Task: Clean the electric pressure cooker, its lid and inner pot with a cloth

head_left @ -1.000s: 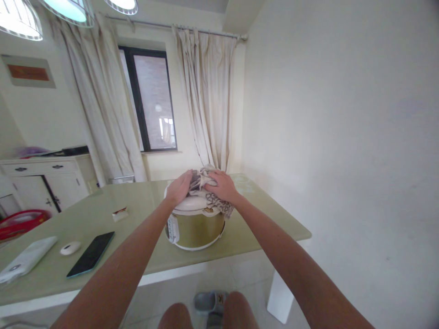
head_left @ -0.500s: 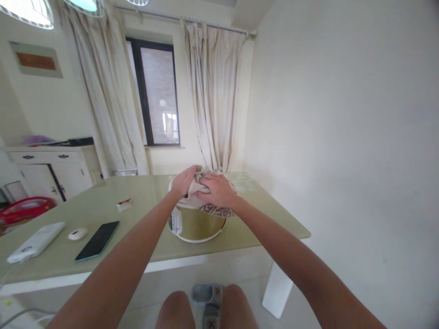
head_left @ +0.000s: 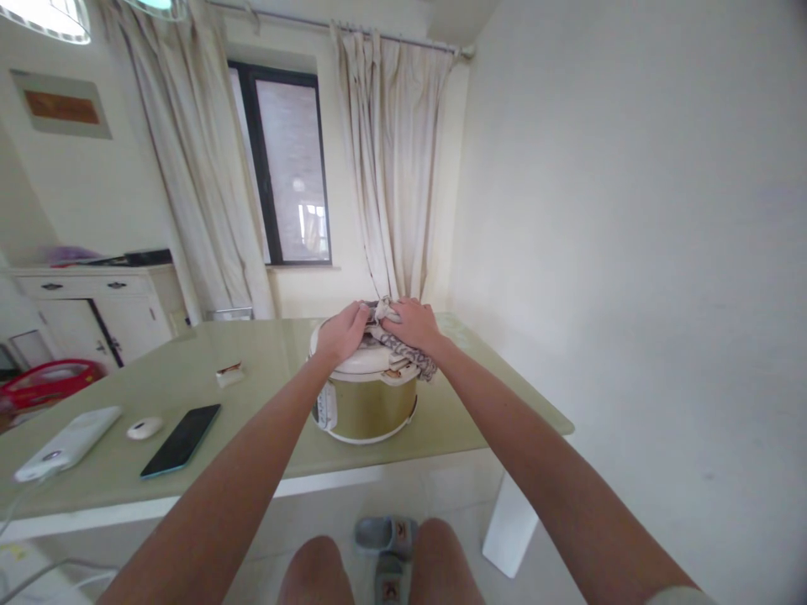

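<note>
A rice cooker (head_left: pixel 371 407) with a gold body and a white lid stands upright near the table's front edge. Its control panel (head_left: pixel 326 407) faces left. On top of the lid lies a bunched, patterned cloth (head_left: pixel 403 349), part of it hanging over the right rim. My right hand (head_left: pixel 413 324) presses down with its fingers wrapped into the cloth. At the lid's upper left, my left hand (head_left: pixel 342 333) has its fingers curled at the cloth's left edge; the fingertips are partly hidden.
On the green table (head_left: pixel 271 353) to the left lie a phone (head_left: pixel 181 441), a white rounded object (head_left: pixel 145 428), a white device with a cable (head_left: pixel 68 444) and a small packet (head_left: pixel 230 374). A wall (head_left: pixel 630 252) stands on the right. Slippers (head_left: pixel 386 535) are on the floor.
The cloth and my right hand have shifted right and back across the lid, baring its white front. My left hand has moved slightly right. The rice cooker has stayed in place.
</note>
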{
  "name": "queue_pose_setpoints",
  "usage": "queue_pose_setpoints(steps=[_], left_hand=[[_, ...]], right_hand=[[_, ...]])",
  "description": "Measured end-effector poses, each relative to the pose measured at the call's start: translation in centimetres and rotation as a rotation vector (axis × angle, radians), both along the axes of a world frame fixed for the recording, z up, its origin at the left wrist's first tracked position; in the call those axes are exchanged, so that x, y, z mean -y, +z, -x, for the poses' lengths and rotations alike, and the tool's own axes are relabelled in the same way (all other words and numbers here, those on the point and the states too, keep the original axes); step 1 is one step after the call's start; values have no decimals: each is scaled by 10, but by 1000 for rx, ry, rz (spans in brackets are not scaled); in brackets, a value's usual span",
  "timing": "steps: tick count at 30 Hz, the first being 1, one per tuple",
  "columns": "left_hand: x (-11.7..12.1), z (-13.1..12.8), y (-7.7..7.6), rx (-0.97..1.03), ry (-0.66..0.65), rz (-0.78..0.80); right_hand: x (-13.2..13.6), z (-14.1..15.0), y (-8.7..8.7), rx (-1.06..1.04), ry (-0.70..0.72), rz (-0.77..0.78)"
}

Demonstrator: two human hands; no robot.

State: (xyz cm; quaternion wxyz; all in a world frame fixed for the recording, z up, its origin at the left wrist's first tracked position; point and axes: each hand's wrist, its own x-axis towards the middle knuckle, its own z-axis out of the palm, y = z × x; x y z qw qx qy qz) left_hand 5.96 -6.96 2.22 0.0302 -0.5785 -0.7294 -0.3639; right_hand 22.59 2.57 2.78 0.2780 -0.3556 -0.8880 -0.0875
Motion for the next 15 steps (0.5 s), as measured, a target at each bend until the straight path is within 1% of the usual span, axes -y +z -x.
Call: queue_pose_setpoints(steps=[4, 5, 7, 9, 11, 15], left_hand=[[1, -2, 0, 5, 7, -13], [1, -3, 0, 8, 3, -16], [1, -3, 0, 8, 2, -9], [2, -2, 1, 4, 5, 7], [2, -2, 2, -5, 1, 18], [0, -1, 0, -22, -8, 7]], right_hand=[[31, -12, -10, 31, 164, -61], [36, -12, -12, 36, 172, -62], [38, -9, -12, 25, 116, -51], [31, -2, -9, -3, 3, -39], [18, 6, -4, -26, -86, -49], [-11, 19, 8, 21, -115, -62]])
